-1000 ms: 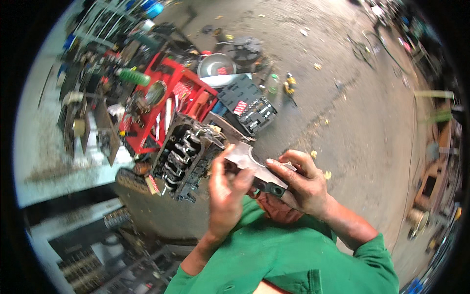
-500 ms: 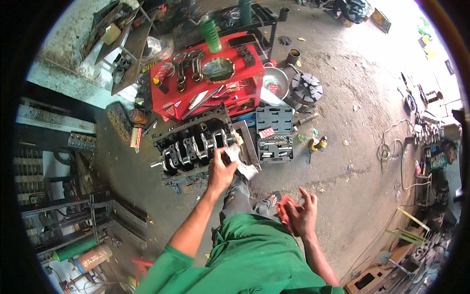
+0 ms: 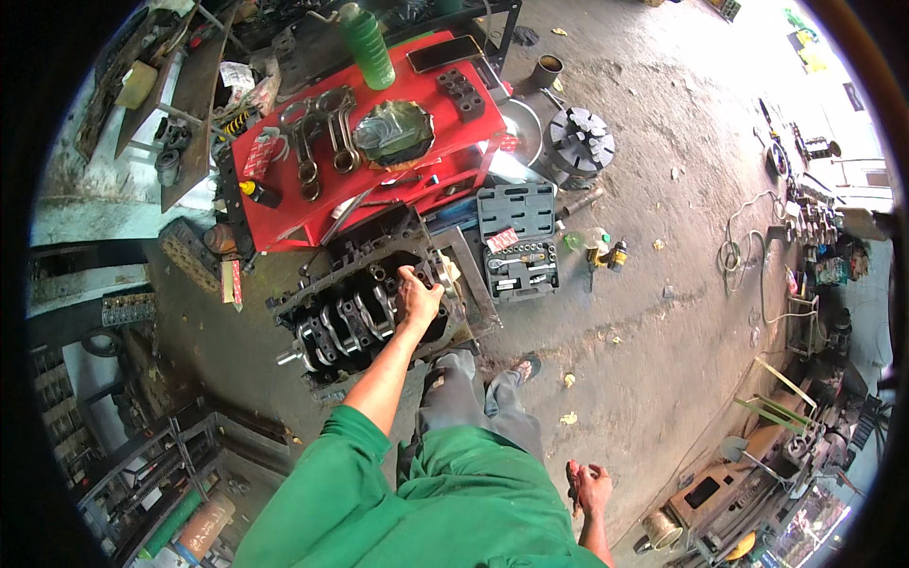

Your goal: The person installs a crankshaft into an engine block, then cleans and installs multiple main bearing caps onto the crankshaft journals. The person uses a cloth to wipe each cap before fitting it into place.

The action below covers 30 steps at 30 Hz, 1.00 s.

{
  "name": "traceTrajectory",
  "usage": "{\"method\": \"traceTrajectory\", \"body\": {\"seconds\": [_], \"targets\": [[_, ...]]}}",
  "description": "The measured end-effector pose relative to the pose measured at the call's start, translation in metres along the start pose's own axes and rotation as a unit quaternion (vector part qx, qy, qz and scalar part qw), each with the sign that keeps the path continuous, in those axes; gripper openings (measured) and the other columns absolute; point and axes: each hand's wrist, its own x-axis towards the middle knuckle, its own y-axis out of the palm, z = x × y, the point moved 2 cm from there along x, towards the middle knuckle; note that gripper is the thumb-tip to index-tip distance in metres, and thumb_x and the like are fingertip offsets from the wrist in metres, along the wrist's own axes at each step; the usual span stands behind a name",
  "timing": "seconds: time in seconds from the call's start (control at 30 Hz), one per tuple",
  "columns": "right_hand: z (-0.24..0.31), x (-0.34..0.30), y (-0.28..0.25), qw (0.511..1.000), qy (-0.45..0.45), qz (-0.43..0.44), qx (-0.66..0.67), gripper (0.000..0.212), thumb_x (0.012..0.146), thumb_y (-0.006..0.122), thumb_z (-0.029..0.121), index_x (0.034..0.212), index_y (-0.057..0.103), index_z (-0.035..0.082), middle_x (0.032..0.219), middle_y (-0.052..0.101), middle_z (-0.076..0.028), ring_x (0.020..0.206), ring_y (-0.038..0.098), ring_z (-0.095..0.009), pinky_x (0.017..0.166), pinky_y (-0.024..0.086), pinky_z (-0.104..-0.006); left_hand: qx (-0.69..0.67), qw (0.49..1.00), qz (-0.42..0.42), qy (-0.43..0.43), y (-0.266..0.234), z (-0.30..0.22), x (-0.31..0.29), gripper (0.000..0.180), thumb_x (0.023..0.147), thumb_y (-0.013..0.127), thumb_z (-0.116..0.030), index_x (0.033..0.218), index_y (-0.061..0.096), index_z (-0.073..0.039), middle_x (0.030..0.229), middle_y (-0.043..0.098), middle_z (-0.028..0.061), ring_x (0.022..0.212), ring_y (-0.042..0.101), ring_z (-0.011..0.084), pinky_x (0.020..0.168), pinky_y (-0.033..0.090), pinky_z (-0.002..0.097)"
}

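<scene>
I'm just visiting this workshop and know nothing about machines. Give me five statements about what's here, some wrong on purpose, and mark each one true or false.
1. The left hand is at the engine block. True.

2. Both hands are at the engine block. False: the right hand is apart from it, out at the person's right side.

3. The green bottle stands on the red cart. True.

4. The grey tool case is closed. False: it lies open.

5. The connecting rods lie on the floor. False: they lie on top of the red cart.
</scene>
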Motion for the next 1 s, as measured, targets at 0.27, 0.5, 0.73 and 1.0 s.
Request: {"method": "traceTrajectory", "body": {"seconds": [0.27, 0.5, 0.73, 1.0], "targets": [[0.085, -0.034, 0.020, 0.990, -0.017, 0.074, 0.115, 0.042, 0.086, 0.074, 0.029, 0.114, 0.069, -0.003, 0.098, 0.073, -0.021, 0.086, 0.071, -0.024, 0.075, 0.056, -0.0347, 0.024, 0.995, 0.044, -0.083, 0.006, -0.005, 0.006, 0.071, 0.068, 0.085, -0.020, 0.121, 0.040, -0.002, 0.109, 0.064, 0.0275, 0.104, 0.064, 0.0428, 0.089, 0.052, 0.0473], [0.084, -0.036, 0.016, 0.986, -0.016, 0.075, 0.148, 0.042, 0.090, 0.072, 0.027, 0.115, 0.067, -0.006, 0.098, 0.073, -0.018, 0.084, 0.069, -0.020, 0.074, 0.055, -0.0328, 0.059, 0.990, 0.078, -0.106, 0.016, -0.005, 0.020, 0.071, 0.070, 0.085, -0.025, 0.121, 0.042, -0.001, 0.108, 0.066, 0.0277, 0.103, 0.065, 0.0424, 0.089, 0.053, 0.0470], [0.070, -0.042, 0.016, 0.977, 0.039, 0.085, 0.192, 0.043, 0.090, 0.072, 0.026, 0.115, 0.066, -0.008, 0.100, 0.072, -0.019, 0.085, 0.069, -0.021, 0.076, 0.055, -0.0339, 0.074, 0.993, 0.029, -0.085, 0.020, 0.002, 0.007, 0.054, 0.074, 0.084, -0.034, 0.106, 0.055, 0.000, 0.102, 0.068, 0.0244, 0.094, 0.068, 0.0409, 0.081, 0.055, 0.0486], [0.053, -0.055, 0.046, 0.929, 0.117, 0.154, 0.317, 0.047, 0.089, 0.075, 0.032, 0.111, 0.067, -0.008, 0.097, 0.072, -0.015, 0.086, 0.068, -0.019, 0.078, 0.055, -0.0325, -0.095, 0.983, -0.102, 0.117, -0.035, -0.053, 0.017, 0.015, 0.086, 0.074, -0.019, 0.087, 0.067, -0.006, 0.083, 0.066, 0.0104, 0.078, 0.065, 0.0277, 0.074, 0.052, 0.0401]]}}
